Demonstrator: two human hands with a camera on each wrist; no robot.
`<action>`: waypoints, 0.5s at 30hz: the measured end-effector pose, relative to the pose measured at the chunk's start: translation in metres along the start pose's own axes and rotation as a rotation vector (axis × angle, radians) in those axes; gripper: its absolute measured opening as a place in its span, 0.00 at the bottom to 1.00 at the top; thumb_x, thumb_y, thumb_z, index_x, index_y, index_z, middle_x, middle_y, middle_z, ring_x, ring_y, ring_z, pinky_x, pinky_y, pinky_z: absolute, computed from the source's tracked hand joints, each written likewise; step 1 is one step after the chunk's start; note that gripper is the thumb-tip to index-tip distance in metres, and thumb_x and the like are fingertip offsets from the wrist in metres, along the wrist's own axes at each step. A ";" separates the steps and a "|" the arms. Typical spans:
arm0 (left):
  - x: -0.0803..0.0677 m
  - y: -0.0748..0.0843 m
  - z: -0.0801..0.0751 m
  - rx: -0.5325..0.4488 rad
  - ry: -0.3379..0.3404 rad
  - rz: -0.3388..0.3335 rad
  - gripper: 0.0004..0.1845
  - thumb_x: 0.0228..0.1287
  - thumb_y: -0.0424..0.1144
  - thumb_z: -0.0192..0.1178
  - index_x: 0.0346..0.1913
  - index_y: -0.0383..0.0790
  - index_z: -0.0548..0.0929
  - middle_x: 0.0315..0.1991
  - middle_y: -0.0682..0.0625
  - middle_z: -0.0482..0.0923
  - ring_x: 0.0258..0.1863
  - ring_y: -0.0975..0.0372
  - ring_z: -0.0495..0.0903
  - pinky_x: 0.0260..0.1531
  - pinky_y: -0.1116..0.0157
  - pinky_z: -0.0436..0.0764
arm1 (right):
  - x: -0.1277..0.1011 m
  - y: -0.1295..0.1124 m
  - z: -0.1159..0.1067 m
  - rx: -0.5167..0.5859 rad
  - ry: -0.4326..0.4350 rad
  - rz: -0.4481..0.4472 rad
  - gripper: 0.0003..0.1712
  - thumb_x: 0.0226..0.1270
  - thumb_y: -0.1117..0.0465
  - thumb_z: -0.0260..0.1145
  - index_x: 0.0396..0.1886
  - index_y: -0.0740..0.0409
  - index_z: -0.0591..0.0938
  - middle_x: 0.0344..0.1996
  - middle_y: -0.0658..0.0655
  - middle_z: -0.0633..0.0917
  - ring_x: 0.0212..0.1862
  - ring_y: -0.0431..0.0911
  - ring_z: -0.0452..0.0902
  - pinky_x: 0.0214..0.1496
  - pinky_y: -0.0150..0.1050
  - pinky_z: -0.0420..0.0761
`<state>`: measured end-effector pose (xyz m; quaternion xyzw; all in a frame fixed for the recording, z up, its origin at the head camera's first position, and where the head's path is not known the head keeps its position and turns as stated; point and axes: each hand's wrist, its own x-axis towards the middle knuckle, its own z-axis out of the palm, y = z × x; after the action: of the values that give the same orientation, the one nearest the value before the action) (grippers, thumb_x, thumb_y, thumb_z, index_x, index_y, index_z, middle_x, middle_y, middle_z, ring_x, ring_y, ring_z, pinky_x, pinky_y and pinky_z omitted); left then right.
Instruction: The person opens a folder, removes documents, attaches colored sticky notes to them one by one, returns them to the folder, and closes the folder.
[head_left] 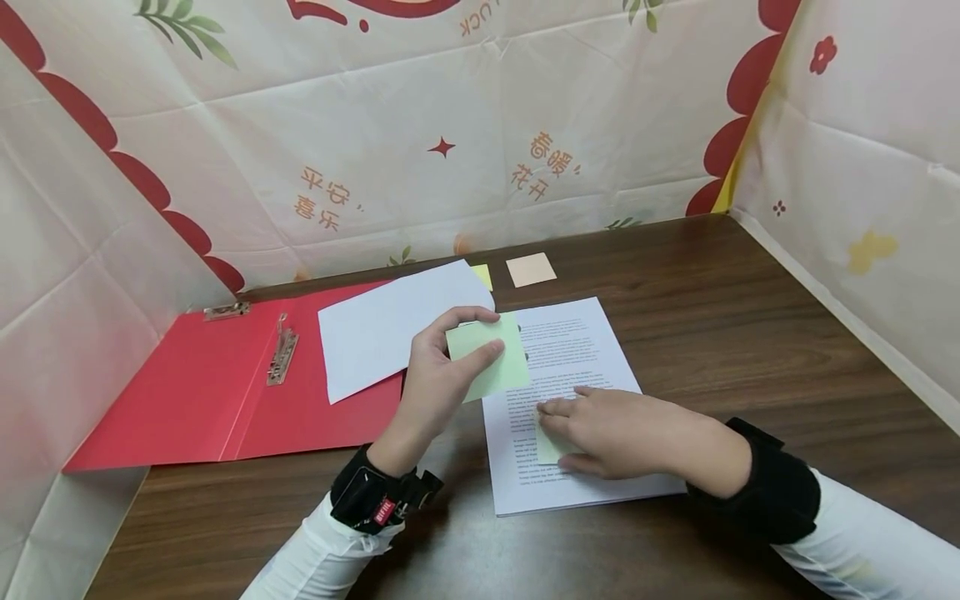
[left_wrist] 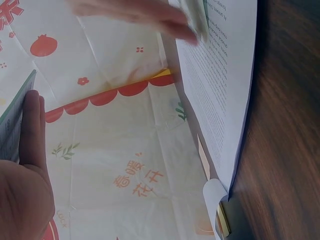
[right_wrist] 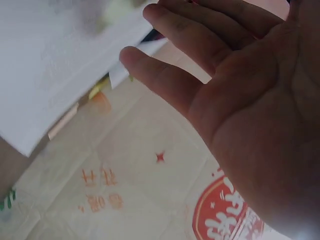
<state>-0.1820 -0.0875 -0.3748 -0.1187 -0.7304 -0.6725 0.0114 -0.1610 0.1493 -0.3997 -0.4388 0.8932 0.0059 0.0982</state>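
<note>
My left hand [head_left: 438,371] pinches a pale green sticky note pad [head_left: 512,360] between thumb and fingers, raised over the left edge of a stack of printed sheets [head_left: 566,342]. On the lower half of the top page lies a single green sticky note [head_left: 549,450]. The right hand [head_left: 637,429] rests over that note with its fingers extended, pressing it and hiding much of it. In the left wrist view the pad [left_wrist: 14,122] appears edge-on beside the left fingers. The right wrist view gives the palm of the right hand [right_wrist: 250,100] with fingers outstretched.
An open red folder [head_left: 187,375] with a metal clip [head_left: 282,354] lies to the left. A loose white sheet [head_left: 397,325] overlaps it. Behind are a yellow sticky pad [head_left: 483,275] and a peach one [head_left: 531,270]. Printed cloth walls [head_left: 420,200] enclose the wooden table [head_left: 720,333].
</note>
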 end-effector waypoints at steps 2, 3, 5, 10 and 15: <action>0.000 0.000 0.001 0.001 -0.004 0.004 0.14 0.70 0.34 0.68 0.56 0.46 0.86 0.54 0.44 0.85 0.42 0.57 0.85 0.38 0.64 0.89 | -0.004 0.003 -0.004 0.020 0.013 0.015 0.32 0.75 0.49 0.71 0.70 0.63 0.81 0.67 0.60 0.85 0.68 0.53 0.84 0.74 0.60 0.77; 0.000 0.000 0.001 0.001 -0.006 0.005 0.14 0.70 0.34 0.68 0.56 0.46 0.86 0.54 0.44 0.84 0.42 0.57 0.85 0.38 0.64 0.89 | -0.006 0.004 -0.006 0.038 0.017 0.028 0.30 0.74 0.49 0.72 0.67 0.63 0.83 0.65 0.60 0.87 0.63 0.53 0.87 0.71 0.58 0.80; 0.000 0.000 0.001 -0.001 -0.009 0.007 0.14 0.70 0.34 0.68 0.56 0.45 0.86 0.54 0.44 0.84 0.42 0.57 0.86 0.38 0.64 0.89 | -0.009 0.007 -0.008 0.093 -0.001 0.063 0.28 0.71 0.48 0.74 0.62 0.62 0.86 0.55 0.58 0.91 0.46 0.48 0.90 0.57 0.49 0.88; 0.001 -0.002 0.001 -0.006 -0.015 -0.006 0.14 0.69 0.34 0.68 0.56 0.46 0.87 0.54 0.44 0.84 0.41 0.57 0.86 0.37 0.63 0.89 | -0.012 0.013 -0.009 0.217 -0.080 0.140 0.24 0.66 0.48 0.79 0.52 0.61 0.88 0.23 0.46 0.82 0.23 0.38 0.63 0.27 0.33 0.68; -0.001 -0.003 0.004 -0.005 -0.036 -0.040 0.15 0.69 0.33 0.69 0.56 0.47 0.87 0.55 0.45 0.83 0.40 0.58 0.86 0.37 0.64 0.88 | -0.010 0.018 -0.013 0.232 -0.059 0.133 0.21 0.69 0.49 0.76 0.52 0.59 0.88 0.25 0.45 0.84 0.25 0.36 0.69 0.30 0.32 0.72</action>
<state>-0.1814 -0.0836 -0.3784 -0.1161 -0.7311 -0.6722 -0.0157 -0.1716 0.1666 -0.3868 -0.3640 0.9117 -0.0779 0.1739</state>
